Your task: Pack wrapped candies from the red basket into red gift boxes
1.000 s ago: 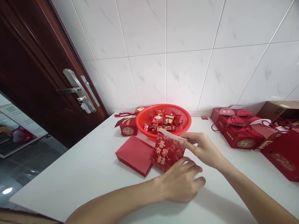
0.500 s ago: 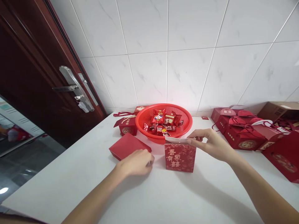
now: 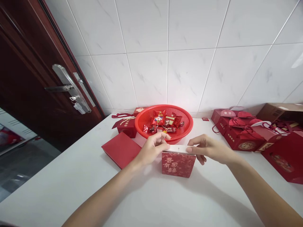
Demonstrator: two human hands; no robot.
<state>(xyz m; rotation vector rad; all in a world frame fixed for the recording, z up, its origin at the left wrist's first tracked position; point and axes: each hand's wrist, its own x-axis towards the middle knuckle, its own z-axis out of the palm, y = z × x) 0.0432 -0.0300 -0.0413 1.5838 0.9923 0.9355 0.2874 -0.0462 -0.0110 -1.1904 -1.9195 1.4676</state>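
A small red box (image 3: 178, 166) with pale gold characters stands upright on the white table. Its white flap (image 3: 178, 148) lies across the top. My left hand (image 3: 155, 148) pinches the flap's left end between thumb and fingers. At the right end, my right hand (image 3: 205, 148) has its thumb on the flap, with some fingers behind the box. Beside my left forearm lies a plain red box piece (image 3: 123, 149), partly covered by that arm. Just behind the hands sits a red plastic basket (image 3: 188, 121) of wrapped candies (image 3: 159, 120).
Several red gift boxes (image 3: 243, 135) are grouped at the right, near an open cardboard box (image 3: 274, 110). Another red box (image 3: 127, 126) is left of the basket. A tiled wall (image 3: 184, 78) backs the table; a dark door (image 3: 47, 47) stands at the left.
My left hand has moved right and up from beside the plain red piece to the box's top. The white flap has come down flatter over the box. My right hand stays at its right end.
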